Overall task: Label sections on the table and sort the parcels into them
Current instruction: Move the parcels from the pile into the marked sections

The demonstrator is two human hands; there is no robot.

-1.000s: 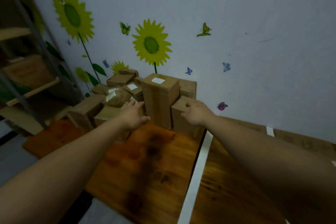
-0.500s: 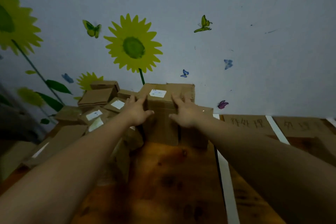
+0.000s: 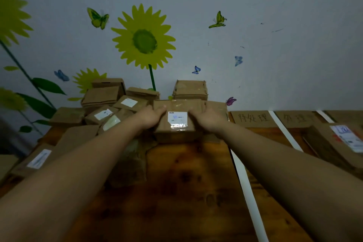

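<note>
Brown parcel (image 3: pixel 176 124) w/ white label (image 3: pixel 177 119); yellow sunflower (image 3: pixel 144 39).

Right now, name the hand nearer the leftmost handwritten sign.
Right. The right hand holds the labelled box beside the sign; the left hand holds the box's far side.

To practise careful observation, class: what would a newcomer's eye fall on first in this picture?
The big yellow sunflower sticker on the grey wall, above centre. Below it, left hand and right hand hold a brown cardboard parcel with a white label, before a heap of parcels on the wooden table. A white tape strip lies to their right.
</note>
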